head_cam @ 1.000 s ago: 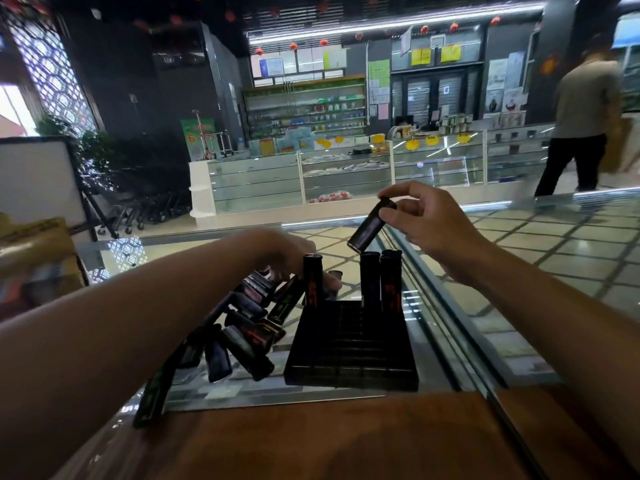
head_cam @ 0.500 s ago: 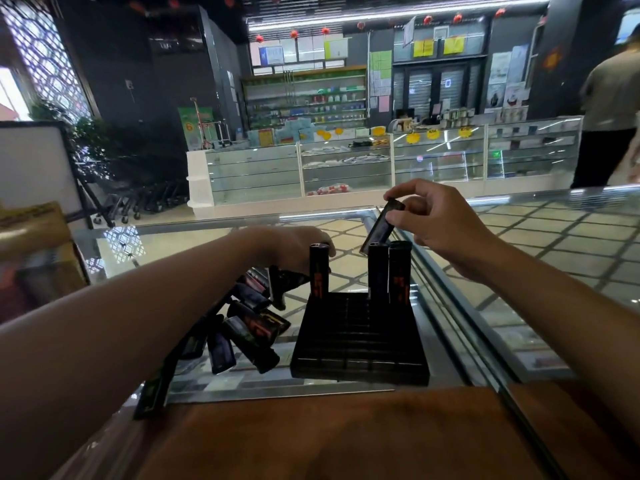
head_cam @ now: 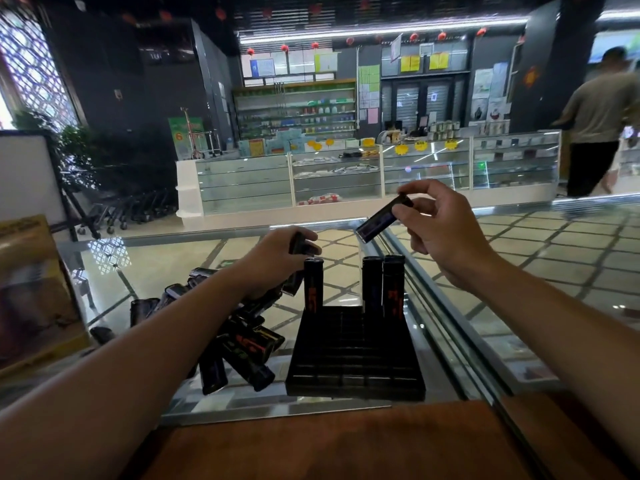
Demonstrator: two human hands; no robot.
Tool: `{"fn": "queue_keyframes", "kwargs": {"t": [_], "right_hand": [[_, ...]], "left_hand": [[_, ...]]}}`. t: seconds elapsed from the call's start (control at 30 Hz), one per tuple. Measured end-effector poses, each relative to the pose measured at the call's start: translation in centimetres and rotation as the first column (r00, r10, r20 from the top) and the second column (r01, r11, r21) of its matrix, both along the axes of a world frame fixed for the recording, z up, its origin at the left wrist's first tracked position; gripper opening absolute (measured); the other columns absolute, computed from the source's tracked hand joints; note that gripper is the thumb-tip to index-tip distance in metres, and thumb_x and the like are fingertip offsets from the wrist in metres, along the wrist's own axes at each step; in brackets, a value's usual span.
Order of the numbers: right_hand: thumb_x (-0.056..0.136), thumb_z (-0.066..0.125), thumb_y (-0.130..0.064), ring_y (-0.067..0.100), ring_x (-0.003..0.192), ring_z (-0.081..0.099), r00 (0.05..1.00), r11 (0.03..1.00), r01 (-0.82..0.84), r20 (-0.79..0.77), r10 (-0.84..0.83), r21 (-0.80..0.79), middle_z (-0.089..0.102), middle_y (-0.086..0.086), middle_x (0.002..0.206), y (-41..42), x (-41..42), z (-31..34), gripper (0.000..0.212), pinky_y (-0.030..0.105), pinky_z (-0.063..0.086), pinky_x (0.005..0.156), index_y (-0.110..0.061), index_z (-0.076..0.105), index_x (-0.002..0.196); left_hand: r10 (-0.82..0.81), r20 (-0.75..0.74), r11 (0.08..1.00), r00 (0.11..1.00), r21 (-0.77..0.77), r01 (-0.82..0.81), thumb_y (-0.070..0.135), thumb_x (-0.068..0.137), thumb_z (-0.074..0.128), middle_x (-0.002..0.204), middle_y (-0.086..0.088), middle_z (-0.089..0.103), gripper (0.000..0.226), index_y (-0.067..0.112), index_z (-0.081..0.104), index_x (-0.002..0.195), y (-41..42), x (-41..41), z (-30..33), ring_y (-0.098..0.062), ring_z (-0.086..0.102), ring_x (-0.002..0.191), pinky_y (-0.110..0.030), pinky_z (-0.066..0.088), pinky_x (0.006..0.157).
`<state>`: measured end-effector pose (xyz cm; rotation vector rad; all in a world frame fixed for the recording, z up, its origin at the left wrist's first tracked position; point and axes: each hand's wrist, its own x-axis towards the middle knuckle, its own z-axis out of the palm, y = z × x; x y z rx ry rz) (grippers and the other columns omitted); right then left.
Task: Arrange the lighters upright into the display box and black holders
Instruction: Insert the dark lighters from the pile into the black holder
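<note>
- Landmark: black plastic slotted holder (head_cam: pixel 355 358), on the glass-topped table (head_cam: pixel 519 271); all places were taken from it.
- Standing stock: three black upright lighters with red lettering in the holder's far row, one at the left end (head_cam: pixel 313 289), two touching at the right end (head_cam: pixel 382 289); the count matched that of a second before. The slots between them and all nearer rows were unfilled.
- Right hand (head_cam: pixel 440 233): pinched a black lighter with a bluish face (head_cam: pixel 381 220) by its top, tilted. It had risen from just over the far-row gap to well above the holder, so this piece was not yet seated.
- Left hand (head_cam: pixel 277 258): curled round another dark lighter (head_cam: pixel 301 244), lifted from the pile to just beyond the holder's far-left corner.
- Loose pile of black lighters (head_cam: pixel 239 348): lay flat, just left of the holder.
- Judgement: filling barely begun.
</note>
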<state>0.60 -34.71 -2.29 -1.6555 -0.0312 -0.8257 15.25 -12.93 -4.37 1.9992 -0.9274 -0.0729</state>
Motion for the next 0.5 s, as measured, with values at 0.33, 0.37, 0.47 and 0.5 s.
{"fn": "queue_keyframes", "kwargs": {"t": [0.33,0.37,0.47,0.5], "right_hand": [[0.095,0.063,-0.009,-0.004,0.051,0.053,0.999,0.992,0.021,0.031,-0.017,-0.126,0.07,-0.006,0.084,3.0,-1.6,1.6,0.02,0.008,0.037,0.05,-0.015,0.061,0.114],[0.094,0.063,-0.009,-0.004,0.051,0.054,1.0,0.99,-0.002,0.026,0.006,-0.139,0.07,-0.005,0.084,3.3,-1.8,1.7,0.021,0.007,0.037,0.049,-0.015,0.061,0.114],[0.093,0.065,-0.008,-0.003,0.053,0.057,0.998,0.983,-0.049,0.032,0.055,-0.177,0.071,0.0,0.085,4.1,-2.3,2.2,0.02,0.007,0.039,0.051,-0.015,0.063,0.111],[0.092,0.066,-0.007,-0.002,0.056,0.06,0.997,0.981,-0.059,0.036,0.067,-0.184,0.071,-0.001,0.083,4.4,-2.4,2.3,0.02,0.007,0.041,0.054,-0.016,0.064,0.11]], "left_hand": [[0.106,-0.167,0.888,0.98,-0.428,-0.169,-0.011,0.095,0.042,0.089,-0.008,0.059,0.026,0.012,0.052,0.104,0.9,-2.0,4.0,-0.018,0.053,0.062,-0.032,0.044,0.054],[0.086,-0.19,0.878,0.978,-0.449,-0.165,-0.007,0.097,0.043,0.086,-0.007,0.059,0.024,0.013,0.054,0.101,1.4,-2.5,4.7,-0.018,0.052,0.061,-0.032,0.042,0.054],[0.038,-0.197,0.887,0.98,-0.444,-0.124,0.001,0.098,0.053,0.078,-0.006,0.059,0.014,0.014,0.058,0.096,2.8,-4.9,6.4,-0.017,0.052,0.06,-0.03,0.043,0.052],[0.025,-0.18,0.901,0.983,-0.423,-0.101,0.003,0.096,0.057,0.075,-0.006,0.058,0.01,0.013,0.058,0.095,3.2,-6.1,6.7,-0.017,0.051,0.06,-0.029,0.044,0.051]]}}
